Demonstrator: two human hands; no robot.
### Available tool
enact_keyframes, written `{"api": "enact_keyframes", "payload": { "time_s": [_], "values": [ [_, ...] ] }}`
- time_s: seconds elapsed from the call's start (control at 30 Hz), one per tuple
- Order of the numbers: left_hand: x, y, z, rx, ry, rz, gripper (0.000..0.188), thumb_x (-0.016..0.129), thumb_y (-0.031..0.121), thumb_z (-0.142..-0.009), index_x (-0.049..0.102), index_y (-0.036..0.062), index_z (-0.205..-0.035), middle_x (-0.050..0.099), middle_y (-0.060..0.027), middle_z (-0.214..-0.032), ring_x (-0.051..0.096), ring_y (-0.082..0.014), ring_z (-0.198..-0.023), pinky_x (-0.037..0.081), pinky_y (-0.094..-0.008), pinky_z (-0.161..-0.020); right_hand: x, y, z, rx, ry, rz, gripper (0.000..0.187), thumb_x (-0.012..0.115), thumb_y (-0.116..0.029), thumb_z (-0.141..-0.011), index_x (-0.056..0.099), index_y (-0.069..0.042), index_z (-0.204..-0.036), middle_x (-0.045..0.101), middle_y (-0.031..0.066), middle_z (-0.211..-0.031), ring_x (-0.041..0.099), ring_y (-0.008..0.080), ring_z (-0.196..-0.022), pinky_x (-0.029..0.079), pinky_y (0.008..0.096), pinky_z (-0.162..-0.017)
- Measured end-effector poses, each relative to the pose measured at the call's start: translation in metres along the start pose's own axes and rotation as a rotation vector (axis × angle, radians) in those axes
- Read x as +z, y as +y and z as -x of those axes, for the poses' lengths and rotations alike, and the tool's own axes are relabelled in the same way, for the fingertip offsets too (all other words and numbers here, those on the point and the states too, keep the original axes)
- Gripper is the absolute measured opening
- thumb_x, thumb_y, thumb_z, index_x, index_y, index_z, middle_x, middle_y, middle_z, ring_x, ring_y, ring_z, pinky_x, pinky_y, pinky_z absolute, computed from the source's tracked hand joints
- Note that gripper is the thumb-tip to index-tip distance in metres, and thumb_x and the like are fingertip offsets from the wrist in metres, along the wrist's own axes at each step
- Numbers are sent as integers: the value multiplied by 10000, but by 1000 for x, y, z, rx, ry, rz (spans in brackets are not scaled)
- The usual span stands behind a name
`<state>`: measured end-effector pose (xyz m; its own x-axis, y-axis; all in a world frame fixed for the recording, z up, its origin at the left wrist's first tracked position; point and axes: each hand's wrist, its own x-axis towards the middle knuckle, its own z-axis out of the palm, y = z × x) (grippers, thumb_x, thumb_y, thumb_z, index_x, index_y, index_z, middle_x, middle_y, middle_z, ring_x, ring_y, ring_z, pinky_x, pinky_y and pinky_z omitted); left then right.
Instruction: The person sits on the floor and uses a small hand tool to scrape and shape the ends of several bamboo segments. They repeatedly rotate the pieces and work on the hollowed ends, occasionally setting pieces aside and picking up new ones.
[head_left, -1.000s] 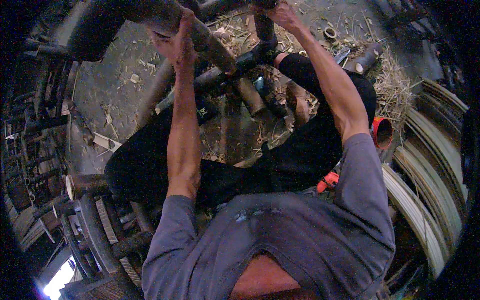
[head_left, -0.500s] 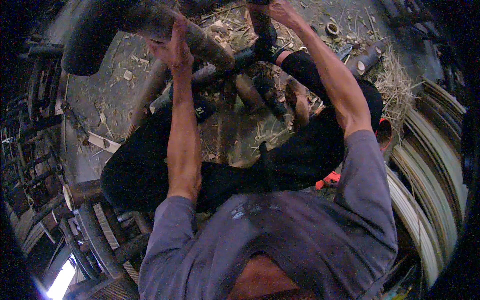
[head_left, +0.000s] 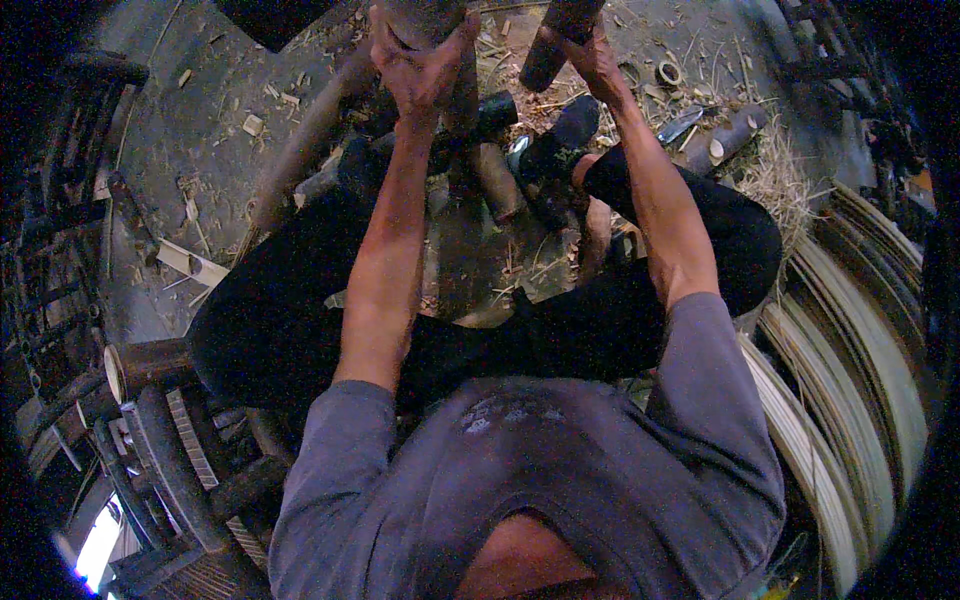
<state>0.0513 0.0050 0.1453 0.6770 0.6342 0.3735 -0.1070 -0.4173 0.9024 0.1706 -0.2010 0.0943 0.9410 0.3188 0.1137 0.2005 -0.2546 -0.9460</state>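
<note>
Near the top edge, my left hand (head_left: pixel 420 75) is wrapped round the rounded underside of a thick, dark bamboo pole (head_left: pixel 420 22), with fingers on both sides. My right hand (head_left: pixel 592 65), further right, grips a second dark pole piece (head_left: pixel 550 62) that slants out of the picture. Both arms are stretched forward over my spread knees. Whether the two poles join is out of sight. Between my legs, several thick dark pole lengths (head_left: pixel 495 180) stand or lie crossed, beside my dark shoe (head_left: pixel 572 130).
Chips and shavings litter the floor, with a bamboo ring (head_left: pixel 669 73) and a notched bamboo length (head_left: pixel 735 135) at the far right. Bundled long strips (head_left: pixel 840 390) curve along the right. Dark bamboo furniture (head_left: pixel 175 460) is stacked at the left, near a pale split piece (head_left: pixel 190 263).
The thick pole in my left hand has swung from the upper left toward the top middle. My left hand moved right with it; my right hand shifted right and slightly nearer, still gripping.
</note>
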Motion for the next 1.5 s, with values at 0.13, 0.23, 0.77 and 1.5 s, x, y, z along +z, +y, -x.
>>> {"api": "enact_keyframes", "payload": {
  "time_s": [0.13, 0.23, 0.77, 1.5],
  "values": [
    [4, 2, 0, -11, -25, -19, 917, 748, 449, -658, 305, -4, -1321, 372, -212, -1290, 374, -359, -1188, 335, -462, -989, -2, 20, -4, -112, -59, -72, 669, 717, -335, -765, 372, -68, -1272, 515, 118, -1168, 495, 237, -1081, 408, 389, -925],
    [6, 2, 4, -19, -32, -50, 1007, 751, 525, -641, 281, -9, -1353, 329, -228, -1347, 334, -383, -1242, 304, -482, -1027, -2, 18, -1, -112, -37, -106, 566, 735, -273, -760, 436, -79, -1199, 557, 88, -1099, 520, 211, -1036, 412, 380, -906],
    [-4, 92, 3, 168, -88, 324, 773, 717, 441, -715, 399, 17, -1276, 487, -181, -1189, 466, -315, -1096, 391, -429, -919, -1, -14, 2, -250, 167, -196, 757, 743, -295, -741, 333, -52, -1329, 466, 146, -1248, 478, 267, -1091, 412, 394, -908],
    [-19, -186, 57, -300, -1033, -887, 808, 796, 449, -571, 457, 83, -1208, 504, -176, -1189, 468, -352, -1131, 349, -518, -949, -179, 59, 5, 385, 973, -140, 600, 782, -267, -662, 480, 1, -1105, 577, 138, -1052, 578, 244, -854, 480, 374, -773]
  ]
}}
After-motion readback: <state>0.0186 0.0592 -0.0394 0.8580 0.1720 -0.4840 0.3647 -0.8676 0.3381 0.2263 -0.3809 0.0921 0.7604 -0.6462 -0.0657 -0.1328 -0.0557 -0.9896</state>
